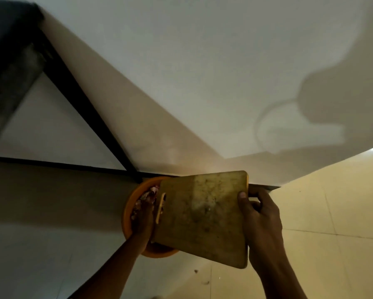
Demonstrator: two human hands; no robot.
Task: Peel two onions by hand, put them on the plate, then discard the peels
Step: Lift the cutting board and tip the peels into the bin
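I hold a worn wooden cutting board (205,216) tilted over an orange round bin (128,209) on the floor in a corner. My right hand (260,214) grips the board's right edge, thumb on top. My left hand (145,214) reaches into the bin beside the board's slotted handle, among purple-pink onion peels (150,194); its fingers are hidden in the dark. No onions or plate are in view.
White walls meet at the corner behind the bin, with a black-framed panel (77,100) to the left. Pale floor tiles (332,201) lie to the right, and a few peel scraps (205,282) lie on the floor near the bottom.
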